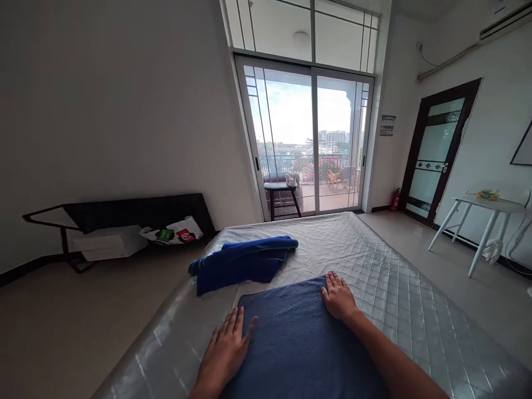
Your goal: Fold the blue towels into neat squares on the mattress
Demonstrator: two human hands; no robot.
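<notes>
Clock: read from towel's middle, 12 = far side, toward door
Towel: grey-blue towel [291,321], laid flat on bed [386,288], between the arms; near end cut off by bottom of frame, so can't tell full length or no. of layers
L hand: L hand [224,350] at 9 o'clock, palm down over towel's L edge, fingers straight, thumb spread apart over the cloth; not clamped on anything
R hand: R hand [338,299] btwn 1 & 2 o'clock, flat on far R corner, fingers close together & extended, no pinch
Handling: prob light, soft & limp, w/ a short nap; not fragile; sags & wrinkles easily, so wants support at 2 pts
Slip: bed cover looks smooth & shiny, quilted; cloth may skid if pushed hard
Hold: best at far corners, approx 11 & 1 o'clock, fingertips under edge, thumb on top
Nearby: darker blue cloth [245,265] at 11 o'clock, loosely heaped on bed, just past towel's far edge
Beyond: black stool [280,187] at 12 o'clock, by glass sliding door [313,130]
</notes>
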